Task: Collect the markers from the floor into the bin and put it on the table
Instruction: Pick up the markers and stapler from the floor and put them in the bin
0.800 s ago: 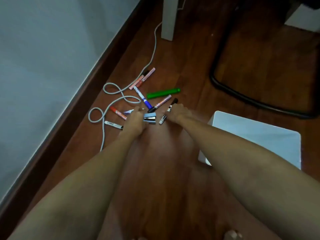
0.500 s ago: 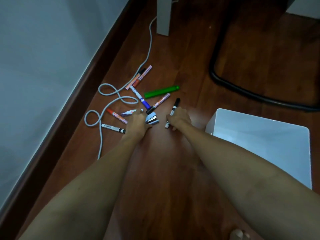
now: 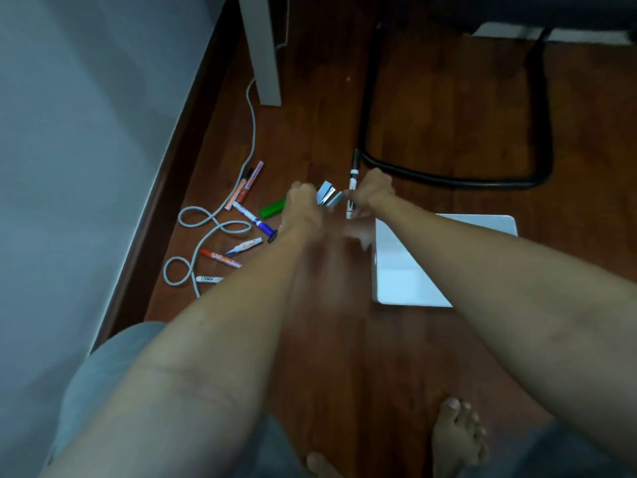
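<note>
My left hand is closed around a pale blue stapler, lifted off the wooden floor. My right hand grips a black-capped white marker held upright, just left of the white bin. Several markers lie on the floor to the left: a green one partly behind my left hand, a blue one, a red one, a small blue-tipped one, a white one and pink and orange ones.
A grey cable loops among the markers along the dark skirting board and grey wall. A white table leg stands at the back. A black chair base curves behind the bin. My bare feet are at the bottom.
Both hands have risen off the floor, the left with the stapler, the right with the black-capped marker. The camera has moved nearer and tilted down, showing knees and feet.
</note>
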Demonstrator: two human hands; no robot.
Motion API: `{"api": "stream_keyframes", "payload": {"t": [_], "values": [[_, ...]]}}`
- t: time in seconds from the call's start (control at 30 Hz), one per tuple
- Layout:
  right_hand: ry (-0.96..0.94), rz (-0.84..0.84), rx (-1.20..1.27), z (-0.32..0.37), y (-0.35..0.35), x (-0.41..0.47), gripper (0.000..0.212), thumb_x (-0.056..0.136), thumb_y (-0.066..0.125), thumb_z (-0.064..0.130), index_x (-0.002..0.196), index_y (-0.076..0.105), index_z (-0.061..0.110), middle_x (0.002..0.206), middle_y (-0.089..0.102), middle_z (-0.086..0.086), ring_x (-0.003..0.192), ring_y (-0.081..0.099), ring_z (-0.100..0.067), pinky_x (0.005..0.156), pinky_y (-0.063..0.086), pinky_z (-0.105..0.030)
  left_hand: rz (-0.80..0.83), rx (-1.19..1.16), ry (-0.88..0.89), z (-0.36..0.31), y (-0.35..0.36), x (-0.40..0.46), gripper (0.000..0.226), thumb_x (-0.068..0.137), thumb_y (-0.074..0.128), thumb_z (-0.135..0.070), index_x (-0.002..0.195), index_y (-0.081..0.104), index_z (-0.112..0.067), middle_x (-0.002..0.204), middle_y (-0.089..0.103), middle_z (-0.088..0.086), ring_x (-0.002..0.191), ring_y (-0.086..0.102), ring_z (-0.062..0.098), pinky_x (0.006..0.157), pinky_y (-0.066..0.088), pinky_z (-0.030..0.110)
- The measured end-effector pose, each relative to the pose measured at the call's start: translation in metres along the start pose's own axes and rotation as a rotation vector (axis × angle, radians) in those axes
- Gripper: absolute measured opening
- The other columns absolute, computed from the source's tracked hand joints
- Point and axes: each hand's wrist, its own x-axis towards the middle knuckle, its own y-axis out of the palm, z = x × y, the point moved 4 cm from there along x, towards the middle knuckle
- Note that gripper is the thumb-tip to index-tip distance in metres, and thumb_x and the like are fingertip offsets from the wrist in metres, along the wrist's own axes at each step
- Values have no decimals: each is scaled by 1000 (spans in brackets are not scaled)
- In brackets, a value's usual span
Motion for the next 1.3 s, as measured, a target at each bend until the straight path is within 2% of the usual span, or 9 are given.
{"api": "stream_keyframes", "payload": {"t": [0.1, 0.27, 0.4, 0.5, 0.6, 0.8, 0.93, 1.07, 1.3], "values": [[74, -22, 4, -25, -34, -10, 37, 88, 74, 34, 66, 57, 9, 91, 75, -17, 49, 63, -17, 41, 46, -22, 6, -66, 37, -40, 4, -6, 47, 75, 78, -34, 107, 69, -1, 111, 65, 21, 101, 63, 34, 78, 48, 36], [173, -76, -29, -79, -75, -36, 28, 93, 69, 27, 88, 65, 0, 89, 74, -18, 43, 62, -15, 50, 53, -25, 89, -124, 56, -90, 35, -30, 44, 74, 80, -38, 102, 68, -6, 107, 68, 13, 91, 67, 27, 69, 53, 34], [237, -46, -108, -128, -78, -52, 28, 91, 70, 27, 85, 59, 2, 100, 76, -17, 78, 74, -25, 81, 60, -34, 186, -107, 81, -113, 69, -50, 42, 74, 81, -36, 100, 68, -6, 105, 69, 12, 90, 68, 26, 70, 55, 33], [251, -19, -174, -155, -73, -60, 32, 90, 73, 25, 79, 49, 7, 102, 75, -16, 78, 72, -23, 70, 56, -31, 244, -90, 105, -121, 94, -61, 45, 74, 81, -34, 105, 69, -4, 109, 70, 13, 94, 68, 27, 75, 57, 34], [290, 41, -159, -176, -62, -65, 25, 89, 74, 20, 87, 52, 8, 102, 73, -14, 82, 73, -26, 79, 59, -32, 270, -89, 92, -120, 117, -67, 43, 76, 80, -33, 104, 67, -3, 108, 69, 15, 94, 67, 29, 69, 49, 33], [335, 77, -118, -204, -39, -56, 25, 90, 71, 18, 89, 49, 8, 76, 65, -7, 40, 61, -12, 42, 40, -19, 263, -69, 42, -97, 157, -70, 44, 80, 76, -34, 108, 64, -2, 112, 63, 18, 101, 63, 31, 74, 43, 33], [288, 86, -226, -202, -37, -54, 24, 84, 75, 10, 99, 57, 2, 74, 54, -4, 49, 55, -12, 46, 38, -20, 254, -112, 47, -90, 157, -71, 40, 85, 71, -30, 109, 65, 1, 116, 63, 18, 108, 60, 30, 84, 44, 32], [201, 27, -171, -177, -52, -48, 18, 86, 68, 4, 101, 66, -5, 101, 71, -23, 79, 70, -29, 66, 57, -31, 197, -241, 70, -98, 128, -64, 27, 85, 71, -23, 99, 70, 1, 102, 70, 19, 98, 66, 32, 82, 49, 32], [112, -25, 88, -85, -66, -39, 21, 86, 70, 11, 80, 71, -9, 74, 73, -19, 48, 71, -22, 60, 64, -33, -37, -425, 61, -71, 24, -48, 30, 92, 61, -32, 89, 76, -6, 92, 74, 14, 82, 63, 20, 69, 42, 23]]}}
